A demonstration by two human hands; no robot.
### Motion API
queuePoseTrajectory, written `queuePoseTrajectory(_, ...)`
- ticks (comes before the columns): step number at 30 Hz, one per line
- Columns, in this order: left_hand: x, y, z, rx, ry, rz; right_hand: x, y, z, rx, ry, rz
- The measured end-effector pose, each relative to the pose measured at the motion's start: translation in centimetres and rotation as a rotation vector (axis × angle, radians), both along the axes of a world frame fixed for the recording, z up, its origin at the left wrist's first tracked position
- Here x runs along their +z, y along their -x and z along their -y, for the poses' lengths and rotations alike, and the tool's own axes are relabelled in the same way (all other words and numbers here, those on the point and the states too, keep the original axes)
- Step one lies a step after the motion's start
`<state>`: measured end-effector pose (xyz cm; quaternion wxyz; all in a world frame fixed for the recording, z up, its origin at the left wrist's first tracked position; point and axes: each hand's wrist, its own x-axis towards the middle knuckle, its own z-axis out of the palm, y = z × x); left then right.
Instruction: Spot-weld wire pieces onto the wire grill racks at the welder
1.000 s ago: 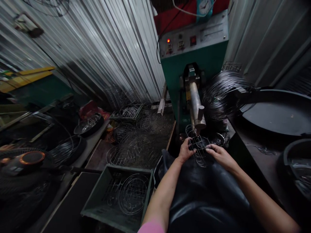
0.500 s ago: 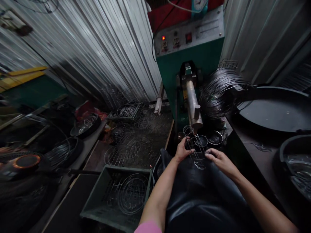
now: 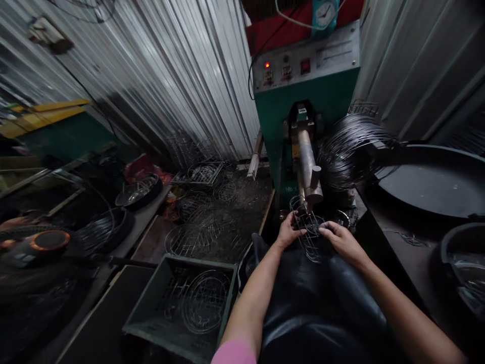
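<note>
A wire rack with rounded ends is held tilted beneath the metal arm of a green machine. My left hand is closed round the rack's left side, thumb pointing right. On the right, my right hand has thumb and forefinger pinched at the rack's right edge; anything small between those fingertips is too small to make out. The rack's upper part is close to the electrode tip; whether they touch cannot be told. Small round dishes stand behind the rack, partly hidden by it.
A green crate with round wire racks stands at lower left. Loose wire racks lie on the bench beyond it. A wire bundle, large black tray and black tub are on the right.
My right hand has moved in to the rack's right edge from slightly apart. The view has shifted a little, so the machine sits lower and further right. My left hand keeps its hold.
</note>
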<state>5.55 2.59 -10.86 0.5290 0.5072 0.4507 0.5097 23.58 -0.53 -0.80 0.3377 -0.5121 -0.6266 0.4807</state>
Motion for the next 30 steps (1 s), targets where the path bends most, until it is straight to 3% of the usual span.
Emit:
queuePoseTrajectory(6, -0.3, -0.4, 0.3, 0.032, 0.038, -0.008, -0.6, -0.1, 0.2, 0.004, 0.013, -0.050)
queuePoseTrajectory(12, -0.2, -0.3, 0.1, 0.061, 0.032, -0.023, -1.0, -0.9, 1.4, 0.075, 0.129, -0.083)
queuePoseTrajectory(19, -0.2, 0.1, -1.3, 0.085, 0.054, 0.082, -0.2, 0.1, -0.9, 0.019, 0.017, 0.004)
queuePoseTrajectory(23, -0.3, -0.2, -1.3, 0.034, 0.076, 0.112, -0.1, 0.5, -1.4, 0.036, 0.020, -0.036)
queuePoseTrajectory(27, -0.6, -0.4, -0.9, 0.004, 0.114, 0.135, -0.2, -0.2, -0.3, 0.001, 0.100, -0.127)
queuePoseTrajectory(30, -1.0, 0.2, 0.1, 0.040, 0.114, 0.103, -1.3, -2.0, 1.3, -0.042, 0.158, -0.090)
